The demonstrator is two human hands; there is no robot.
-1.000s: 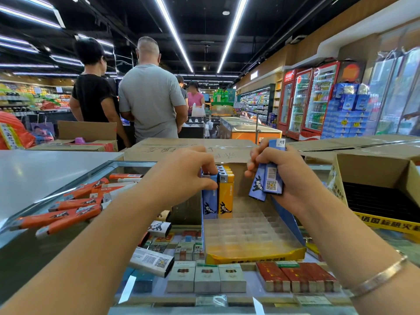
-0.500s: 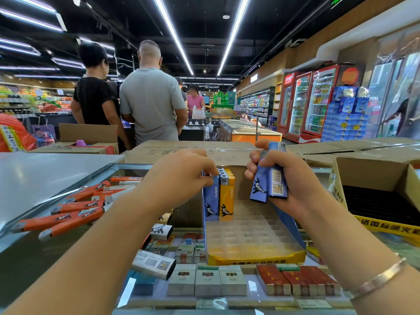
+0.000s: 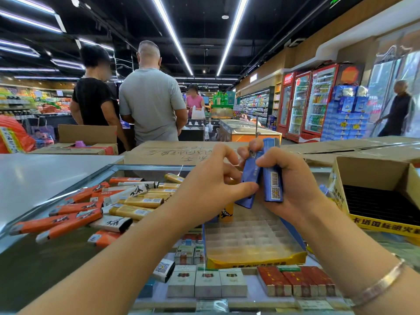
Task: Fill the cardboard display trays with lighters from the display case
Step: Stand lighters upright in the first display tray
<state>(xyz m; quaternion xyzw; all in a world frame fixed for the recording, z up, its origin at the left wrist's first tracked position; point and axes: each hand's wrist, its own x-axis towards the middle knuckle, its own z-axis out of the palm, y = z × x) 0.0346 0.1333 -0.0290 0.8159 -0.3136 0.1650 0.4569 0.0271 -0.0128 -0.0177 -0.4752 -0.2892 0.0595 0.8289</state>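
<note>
While the two blue lighters [image 3: 264,176] sit upright in my right hand [image 3: 293,183], its fingers curled round them above the tray, I read this as the hand-over step: my left hand [image 3: 211,187] is pinching the nearer one at its lower end with thumb and forefinger. Next I would have to draw that one free without dragging its twin along, then stand it in a vacant cell. The lighters are slim blue sticks with a printed code label (one carries a dark animal logo, I think). Below them the cardboard display tray [image 3: 256,260] is mostly unfilled, with a yellow lighter [image 3: 226,212] standing at its back. Loose orange and yellow lighters [image 3: 109,208] lie heaped to the left on the glass display case [image 3: 45,267].
</note>
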